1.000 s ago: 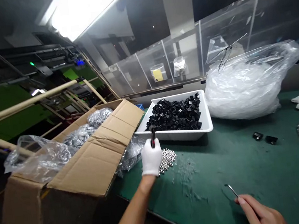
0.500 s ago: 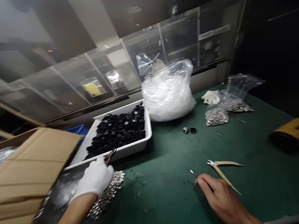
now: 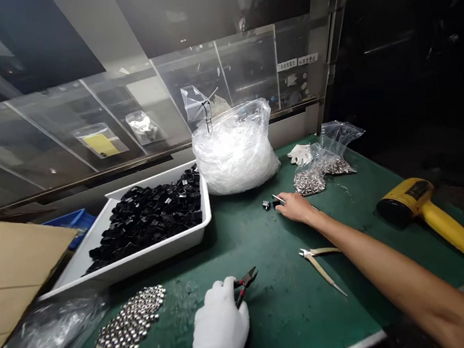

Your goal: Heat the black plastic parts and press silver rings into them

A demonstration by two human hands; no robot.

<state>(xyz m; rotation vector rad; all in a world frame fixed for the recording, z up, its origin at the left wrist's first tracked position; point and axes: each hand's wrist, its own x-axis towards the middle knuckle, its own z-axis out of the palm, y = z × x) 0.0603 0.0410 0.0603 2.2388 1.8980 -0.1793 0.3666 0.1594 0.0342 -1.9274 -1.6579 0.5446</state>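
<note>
My left hand (image 3: pixel 219 323), in a white glove, is closed around a pair of diagonal cutters (image 3: pixel 247 279) with red and black handles, over the front of the green mat. My bare right hand (image 3: pixel 296 207) reaches far forward and pinches a thin metal pin (image 3: pixel 277 197). Its fingertips are right at a small black plastic part (image 3: pixel 276 204); whether they touch it I cannot tell. Just left of that lies a second small part (image 3: pixel 266 205), black and silver. Nearer to me, under the right forearm's left side, another pair of cutters (image 3: pixel 318 265) with cream handles lies spread.
A white tray (image 3: pixel 208 216) full of black plastic parts stands left of a bulging clear bag (image 3: pixel 234 162). Many small metal pieces (image 3: pixel 120 335) lie front left, beside a cardboard box (image 3: pixel 12 266). Bags of metal pins (image 3: pixel 310 182) and a yellow heat gun (image 3: pixel 437 212) are at right.
My right hand has moved forward to the small black parts with the metal pin. My left hand has come right, away from the tray and the metal pieces, still holding the cutters. The view has shifted right.
</note>
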